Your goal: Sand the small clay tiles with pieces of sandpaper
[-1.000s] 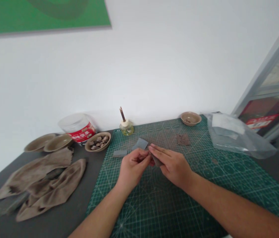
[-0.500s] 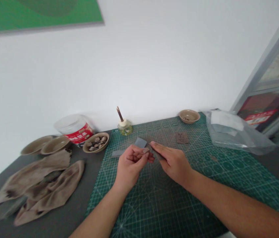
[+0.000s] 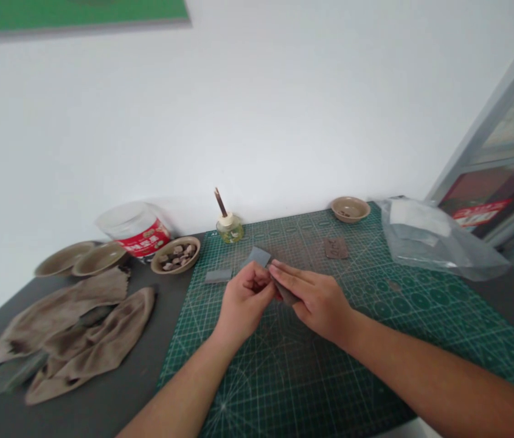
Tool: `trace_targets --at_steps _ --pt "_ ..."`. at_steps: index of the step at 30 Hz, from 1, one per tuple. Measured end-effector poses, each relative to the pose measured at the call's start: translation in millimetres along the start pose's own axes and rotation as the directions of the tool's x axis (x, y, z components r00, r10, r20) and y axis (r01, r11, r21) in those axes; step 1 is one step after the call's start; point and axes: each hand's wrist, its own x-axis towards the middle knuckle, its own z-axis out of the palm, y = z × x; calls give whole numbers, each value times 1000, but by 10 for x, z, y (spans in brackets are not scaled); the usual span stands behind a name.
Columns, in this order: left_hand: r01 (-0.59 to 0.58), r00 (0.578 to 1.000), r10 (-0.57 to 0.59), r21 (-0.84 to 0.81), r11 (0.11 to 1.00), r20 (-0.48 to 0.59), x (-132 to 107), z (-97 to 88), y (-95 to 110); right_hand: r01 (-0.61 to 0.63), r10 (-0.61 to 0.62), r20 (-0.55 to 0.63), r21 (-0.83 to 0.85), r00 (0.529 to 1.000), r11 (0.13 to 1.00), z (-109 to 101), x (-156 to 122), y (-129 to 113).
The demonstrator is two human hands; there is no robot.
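My left hand (image 3: 246, 299) is closed in a pinch over the cutting mat (image 3: 238, 389). The small brownish stone it holds is now hidden behind the fingers. My right hand (image 3: 323, 301) grips a dark brown piece of sandpaper (image 3: 286, 294), fingers laid along its back. Its fingertips meet those of the left hand, with the sandpaper against the hidden stone. Just beyond the hands lies a grey sheet piece (image 3: 258, 256), and a smaller grey strip (image 3: 218, 276) is to its left. Farther right, a brown sandpaper square (image 3: 336, 248) bears handwritten marks.
At left are a bowl of small stones (image 3: 176, 255), a red-labelled plastic tub (image 3: 134, 231), two bowls (image 3: 65, 260) and crumpled stained cloths (image 3: 97, 347). A glass jar with sticks (image 3: 230, 229) stands by the wall. A small bowl (image 3: 350, 210) and clear plastic bag (image 3: 439, 240) sit at right.
My hands have come together: the left fingers have closed in, and the stone, visible before, is now covered against the sandpaper. The view has tilted slightly.
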Motion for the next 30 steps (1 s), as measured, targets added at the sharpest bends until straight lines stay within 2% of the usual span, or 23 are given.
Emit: trace_targets --at_steps 3,8,10,14,17,20,26,28,30 --pt "-22 999 23 21 1000 -25 -15 9 5 -11 11 -5 25 1000 1000 -2 7 -18" --pt "-27 996 23 -43 999 -90 -22 -11 36 -215 215 6 38 977 976 6 14 42" --pt "-33 992 26 -52 998 -122 -15 -27 35 -245 246 -11 39 969 969 0 18 69" --pt "17 994 -20 -24 1000 -106 2 -27 18 -185 189 -56 61 981 981 -22 32 54" --pt "62 997 -63 -9 998 -48 9 4 19 -93 97 -41 74 995 993 -24 33 20" --pt "51 998 -50 28 998 -30 3 23 31 -17 17 3 57 1000 998 -17 25 21" --pt "21 999 -18 82 996 -37 -15 2 7 -18 21 48 -47 999 999 -28 17 35" --pt "1 999 4 104 995 -51 -21 -1 -4 14 -13 48 -31 999 999 -32 19 12" --pt "-12 998 19 105 994 -65 -30 1 -3 -6 6 15 12 1000 1000 -26 24 -8"
